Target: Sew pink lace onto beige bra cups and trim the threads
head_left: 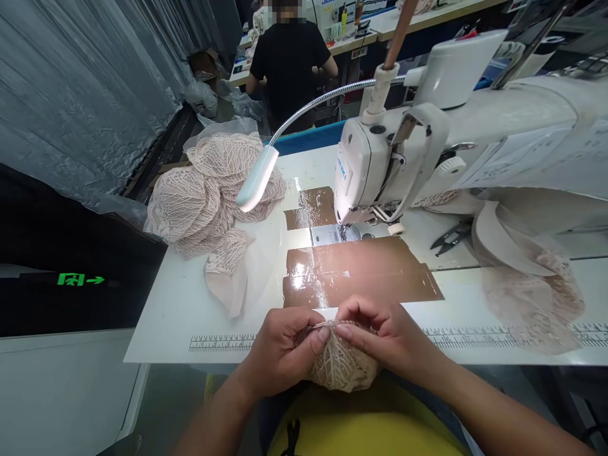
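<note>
A beige lace piece [342,366] hangs over the table's front edge, its upper edge gathered between my hands. My left hand [292,342] pinches that edge between thumb and fingers. Close beside it, my right hand [373,329] grips the same edge, thumb on top. Both hands are in front of the brown taped patch [356,272] on the sewing table [175,304]. Beyond it, the white sewing machine's head [365,164] stands over the metal needle plate [327,235]. The fingertips partly cover the edge of the lace.
A pile of lace pieces [204,190] lies at the left, one smaller piece [228,272] nearer me. A lamp [258,179] on a bent neck hangs over the table. Thread snips [451,237] and more lace fabric [532,291] lie right. Another person [289,63] sits beyond.
</note>
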